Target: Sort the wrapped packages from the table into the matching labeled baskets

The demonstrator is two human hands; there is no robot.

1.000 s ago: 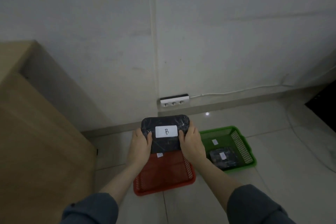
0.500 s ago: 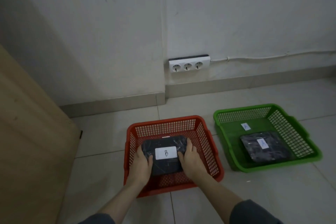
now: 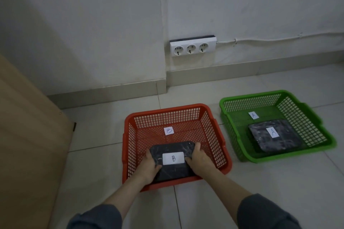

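Both hands are down inside the red basket (image 3: 219,147), left hand (image 3: 149,168) and right hand (image 3: 200,160), each one wrapped round a short end of the dark wrapped package (image 3: 172,170) with thumbs on top and fingers curled under the edges. So the package is clamped between the two of them, sitting low in the near half of the basket. Can't tell if it's flat on the mesh floor or a hair above it. Its white sticker (image 3: 173,158) reads B, facing up.

Grey sleeves (image 3: 268,212) at the very bottom, forearms reaching over the basket's near rim.

Further back on the red basket's floor there's a small paper tag (image 3: 169,130) that also says B, so that matches.

Off to the right, just beside it but not touching, is the green basket (image 3: 316,117) with its own little A tag (image 3: 253,115) and another dark package (image 3: 290,139) marked A lying in it.

Left side is a tan wooden panel (image 3: 28,145), some bit of furniture. Everything's on pale floor tiles (image 3: 279,182). Behind, a white triple socket strip (image 3: 192,46) on the wall with a cable (image 3: 279,38) running off right.
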